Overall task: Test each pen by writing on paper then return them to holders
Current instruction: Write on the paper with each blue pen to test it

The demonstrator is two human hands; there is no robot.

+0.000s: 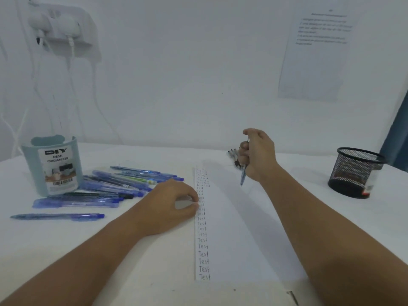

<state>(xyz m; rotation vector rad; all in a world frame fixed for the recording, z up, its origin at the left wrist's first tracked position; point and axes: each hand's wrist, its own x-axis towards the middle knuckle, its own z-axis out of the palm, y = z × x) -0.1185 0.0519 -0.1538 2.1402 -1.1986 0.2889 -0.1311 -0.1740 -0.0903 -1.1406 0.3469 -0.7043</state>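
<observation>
Gripping a blue pen [243, 175] in a closed fist, the right hand [257, 154] is hovering above the far right edge of the paper [223, 228], at about one o'clock from the sheet's middle. The pen is pointing tip-down, with its upper end poking out between thumb and forefinger, and the tip is hanging just clear of the table [309, 206]. Just behind that fist, a few dark pens [234, 156] are lying on the table, partly hidden by the fingers.

The left hand [172, 200] is resting at nine o'clock on the sheet's left edge, its fingers loosely curled and fingertips touching the paper, holding nothing. A column of handwritten "Test" words [202, 241] is running down the left margin of the paper, from the far end towards the near end.

Further out at ten o'clock, a heap of blue pens [114, 186] is lying scattered on the table, with one single pen [57, 216] set apart nearer to the person. Beside the heap, a pale blue desk organizer [51, 164] is standing upright, its label facing forward. Well apart at three o'clock, a black mesh holder [355, 172] is standing on the table. A printed sheet [315, 54] is hanging on the wall behind, and a white power strip [59, 27] with cables is mounted at upper left.
</observation>
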